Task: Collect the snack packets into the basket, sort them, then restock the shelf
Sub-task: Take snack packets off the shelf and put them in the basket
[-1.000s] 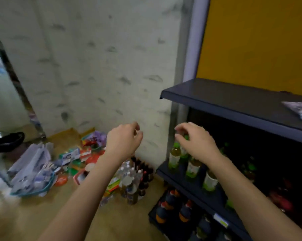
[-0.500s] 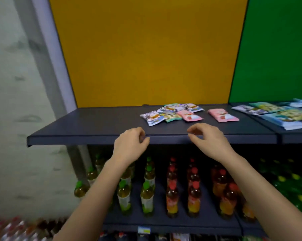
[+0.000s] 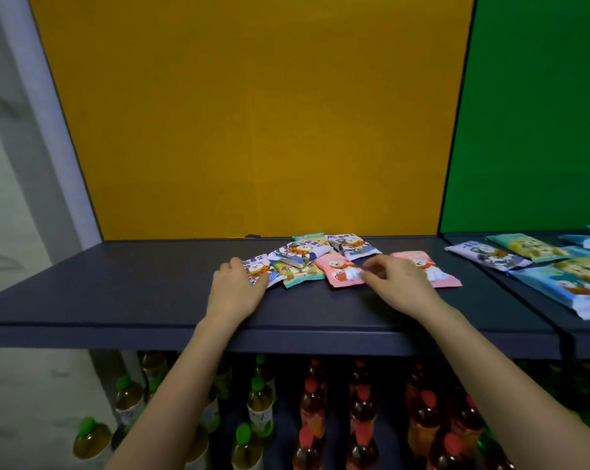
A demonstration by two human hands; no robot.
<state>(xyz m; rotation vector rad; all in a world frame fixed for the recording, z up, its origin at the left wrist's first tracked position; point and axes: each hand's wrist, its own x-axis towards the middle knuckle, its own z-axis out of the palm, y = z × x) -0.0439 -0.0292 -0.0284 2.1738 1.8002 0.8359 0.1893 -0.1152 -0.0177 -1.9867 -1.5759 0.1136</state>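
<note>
**A:** While the left hand (image 3: 236,290) and right hand (image 3: 400,286) reach over the shelf (image 3: 117,293), where're the packets?
**B:** White packet (image 3: 263,270) lies under left fingertips, grip unclear tbh; right pinches pink packet's (image 3: 337,271) edge.

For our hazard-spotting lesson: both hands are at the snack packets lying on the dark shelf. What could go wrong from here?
1. The packets overlap in a loose pile; pulling the left pink packet with the right hand may drag its neighbours askew.
2. The left hand covers only the end of the white packet, so it could slip free.
3. No basket is in view; a packet swept off the shelf edge could drop towards the bottles below.
</note>
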